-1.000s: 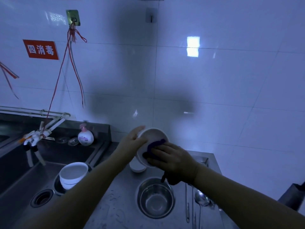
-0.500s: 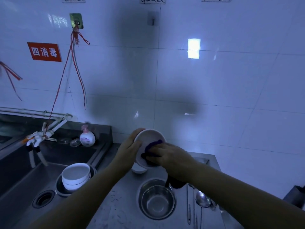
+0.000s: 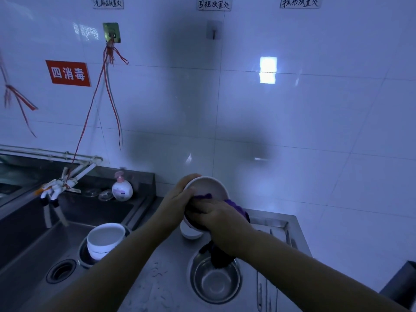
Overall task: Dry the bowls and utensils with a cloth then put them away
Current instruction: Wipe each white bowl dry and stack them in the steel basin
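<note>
The white bowl (image 3: 208, 188) is being held up over the steel table (image 3: 157, 278), tilted with its mouth facing the person, just above a second small white bowl (image 3: 190, 233) sitting on the table. It is looking like glazed ceramic: stiff, breakable, probably slick while wet, so holding it at the rim and wall is the safest hold. The left hand (image 3: 180, 199) is reaching in from the left, its grip curling round the bowl's rim with the thumb lying inside. The right hand (image 3: 216, 216) is crossing in from the right, fingers curling on a soft purple cloth (image 3: 234, 206) and pressing it into the bowl; the cloth's tail is hanging towards a metal bowl (image 3: 216, 282). More white bowls (image 3: 104, 239) are waiting stacked in the sink (image 3: 27, 255), though the dim light is making their count uncertain.
</note>
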`<action>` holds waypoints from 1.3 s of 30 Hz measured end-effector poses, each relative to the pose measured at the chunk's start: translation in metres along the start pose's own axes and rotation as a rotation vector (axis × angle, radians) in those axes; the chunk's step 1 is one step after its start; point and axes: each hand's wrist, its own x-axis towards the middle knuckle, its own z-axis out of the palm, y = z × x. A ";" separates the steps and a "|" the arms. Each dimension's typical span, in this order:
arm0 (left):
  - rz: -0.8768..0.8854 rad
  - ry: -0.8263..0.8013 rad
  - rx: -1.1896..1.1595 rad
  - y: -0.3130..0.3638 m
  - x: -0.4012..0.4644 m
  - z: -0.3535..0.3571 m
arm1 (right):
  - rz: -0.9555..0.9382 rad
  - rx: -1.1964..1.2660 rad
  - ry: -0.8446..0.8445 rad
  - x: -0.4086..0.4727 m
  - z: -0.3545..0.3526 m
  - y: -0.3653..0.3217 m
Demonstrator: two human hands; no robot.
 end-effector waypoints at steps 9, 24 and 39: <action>-0.076 -0.178 0.120 0.006 0.012 -0.009 | -0.358 -0.255 -0.185 -0.019 -0.020 0.043; -0.144 -0.135 0.304 0.003 0.016 -0.010 | -0.110 -0.236 0.093 -0.035 0.019 0.028; -0.330 -0.482 0.345 0.005 0.014 -0.018 | -0.439 -0.291 -0.076 -0.041 0.015 0.038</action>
